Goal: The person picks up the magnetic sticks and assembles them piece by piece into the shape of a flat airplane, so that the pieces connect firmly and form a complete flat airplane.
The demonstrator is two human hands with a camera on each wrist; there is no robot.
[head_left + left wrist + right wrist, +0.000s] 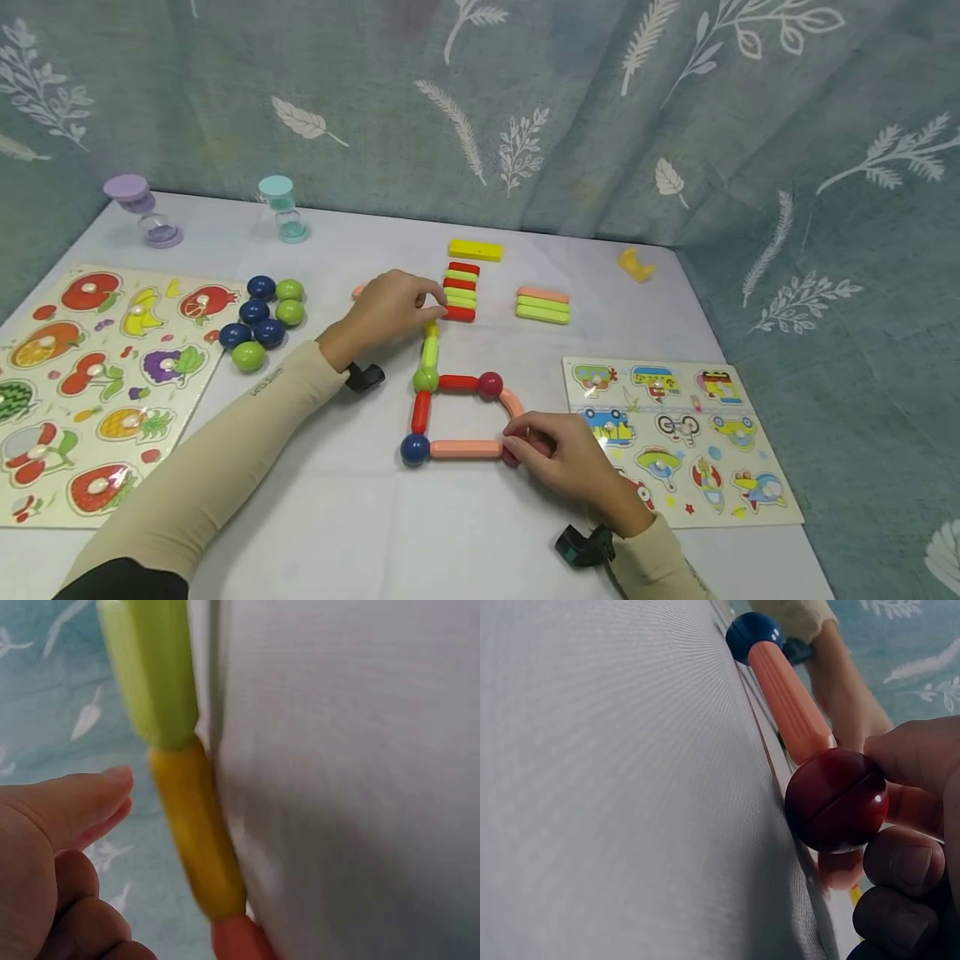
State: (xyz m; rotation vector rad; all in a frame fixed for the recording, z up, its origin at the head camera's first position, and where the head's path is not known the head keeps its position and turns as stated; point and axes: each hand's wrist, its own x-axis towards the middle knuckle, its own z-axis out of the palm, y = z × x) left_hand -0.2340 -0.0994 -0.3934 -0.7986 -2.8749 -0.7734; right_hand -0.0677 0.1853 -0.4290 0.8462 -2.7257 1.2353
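A loop of magnetic rods and balls lies mid-table: a blue ball (415,449), a straight pink rod (467,450), a curved pink rod (512,403), a red ball (491,385), red rods and a green ball (425,381). My right hand (566,458) pinches the dark red ball (836,800) at the loop's lower right corner. From the green ball a lime rod (429,352) leads up to a yellow rod (199,832), followed by an orange piece (240,939). My left hand (393,308) hovers over that end, thumb and forefinger extended, holding nothing visible.
Stacked red and lime rods (461,293), a yellow bar (476,250) and more rods (543,307) lie farther back. Several loose balls (255,312), a fruit board (105,392) and hourglasses (283,208) are leftward. A vehicle board (682,442) sits right.
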